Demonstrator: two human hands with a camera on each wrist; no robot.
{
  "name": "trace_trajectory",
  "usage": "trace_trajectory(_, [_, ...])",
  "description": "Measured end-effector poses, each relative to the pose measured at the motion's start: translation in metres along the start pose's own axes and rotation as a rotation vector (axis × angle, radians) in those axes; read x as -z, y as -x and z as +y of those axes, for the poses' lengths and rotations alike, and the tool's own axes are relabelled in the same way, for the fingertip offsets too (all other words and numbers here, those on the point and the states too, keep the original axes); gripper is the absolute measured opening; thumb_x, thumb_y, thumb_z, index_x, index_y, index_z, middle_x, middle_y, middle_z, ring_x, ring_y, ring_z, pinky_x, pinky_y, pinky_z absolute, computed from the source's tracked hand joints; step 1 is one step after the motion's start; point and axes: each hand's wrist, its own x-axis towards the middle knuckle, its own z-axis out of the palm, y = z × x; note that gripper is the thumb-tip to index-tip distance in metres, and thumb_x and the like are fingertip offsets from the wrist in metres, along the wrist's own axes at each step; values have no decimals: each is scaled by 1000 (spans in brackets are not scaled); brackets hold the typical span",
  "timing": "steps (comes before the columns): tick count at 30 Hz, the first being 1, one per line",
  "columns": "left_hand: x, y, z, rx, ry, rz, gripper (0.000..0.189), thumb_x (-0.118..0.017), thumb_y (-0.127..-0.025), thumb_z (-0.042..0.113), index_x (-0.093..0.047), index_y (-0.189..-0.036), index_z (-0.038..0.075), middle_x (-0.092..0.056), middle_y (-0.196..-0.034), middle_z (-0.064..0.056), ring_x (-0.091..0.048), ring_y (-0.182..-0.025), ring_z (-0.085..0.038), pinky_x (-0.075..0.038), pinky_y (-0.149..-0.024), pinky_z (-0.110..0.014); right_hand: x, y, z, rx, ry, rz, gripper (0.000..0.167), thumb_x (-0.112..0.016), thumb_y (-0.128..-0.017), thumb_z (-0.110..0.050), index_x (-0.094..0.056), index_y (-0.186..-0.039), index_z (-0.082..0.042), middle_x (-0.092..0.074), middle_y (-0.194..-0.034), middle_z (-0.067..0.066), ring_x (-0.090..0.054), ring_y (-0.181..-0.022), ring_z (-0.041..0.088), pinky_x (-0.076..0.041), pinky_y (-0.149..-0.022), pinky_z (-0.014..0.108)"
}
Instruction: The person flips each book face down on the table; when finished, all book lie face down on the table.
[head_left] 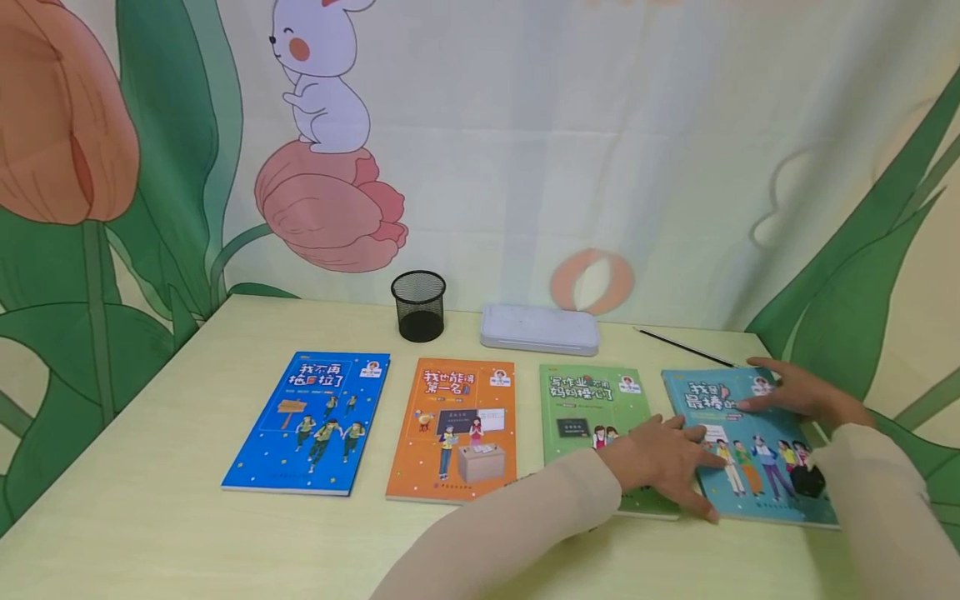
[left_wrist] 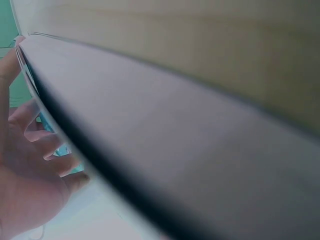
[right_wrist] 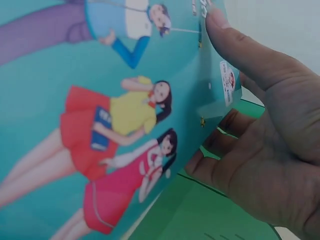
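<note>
Four thin paperbacks with smooth, slightly glossy covers lie flat in a row across the pale wood-grain tabletop (head_left: 187, 542). From left to right they are a blue book (head_left: 307, 425), an orange book (head_left: 453, 433), a green book (head_left: 570, 408) and a teal book (head_left: 757, 437), each a plain rectangle printed with cartoon figures. On the far side stand a round black wire-mesh cup (head_left: 421, 321) and, to its right, a pale, round-cornered pencil case (head_left: 540, 329). A slim dark pencil (head_left: 684, 345) lies farther right, beyond the teal book. Behind everything hangs a softly creased curtain (head_left: 480, 158) printed with tulips and a white rabbit.

The left hand (head_left: 669, 462) rests with spread, relaxed fingers where the green and teal books meet, its index finger on the teal cover and its thumb at the near left corner. The right hand (head_left: 804, 396) grips the far right corner of the teal book, thumb on the cover and fingers along the edge. Both sleeves are cream and plain.

The right wrist view shows that those fingers bend against the book's right edge. The left wrist view shows a blurred, pale block of pages beside the left hand's bent fingers; which book it belongs to, I cannot tell.
</note>
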Motion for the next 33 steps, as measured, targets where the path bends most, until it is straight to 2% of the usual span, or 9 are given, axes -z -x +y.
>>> trace_trajectory(7, [1, 2, 1, 8, -3, 4, 74, -42, -84, 85, -18, -149, 62, -12, -165, 21, -14, -155, -13, -23, -124, -33, 9, 9, -4, 51, 33, 22, 92, -65, -97, -24, 0, -153, 10, -28, -133, 53, -59, -105, 52, -56, -83, 62])
trace_trajectory(12, [1, 1, 1, 14, -10, 0, 73, -41, -84, 85, -17, -149, 63, -12, -165, 22, -14, -155, -12, -22, -124, -33, 13, 12, -7, 46, 57, 37, 87, -62, -99, -22, -2, -154, 8, -33, -132, 51, -63, -100, 43, -58, -79, 57])
trace_trajectory(18, [0, 0, 2, 9, -7, 0, 75, -43, -83, 85, -17, -149, 62, -13, -165, 21, -13, -155, -13, -23, -124, -33, 19, 15, -15, 89, 66, 57, 83, -62, -99, -20, -6, -155, 7, -38, -130, 49, -65, -94, 34, -59, -77, 55])
trace_trajectory(23, [1, -2, 2, 18, 15, -4, 74, -44, -83, 84, -18, -149, 62, -13, -165, 21, -14, -155, -13, -22, -124, -34, 21, 16, -19, 117, 106, 100, 80, -63, -97, -18, -14, -154, 7, -46, -126, 46, -65, -94, 32, -59, -76, 54])
trace_trajectory(29, [3, 3, 3, 22, 28, -3, 76, -46, -83, 83, -19, -150, 60, -14, -165, 20, -15, -154, -12, -21, -124, -39, 20, 17, -25, 168, 159, 175, 74, -67, -95, -16, -25, -151, 9, -55, -118, 41, -65, -89, 29, -59, -72, 44])
trace_trajectory(33, [5, 6, 5, 16, 25, 6, 78, -47, -84, 81, -15, -151, 60, -16, -165, 19, -17, -154, -11, -21, -124, -41, 24, 23, -31, 174, 170, 182, 71, -67, -95, -16, -28, -149, 9, -56, -117, 39, -65, -89, 28, -58, -72, 42])
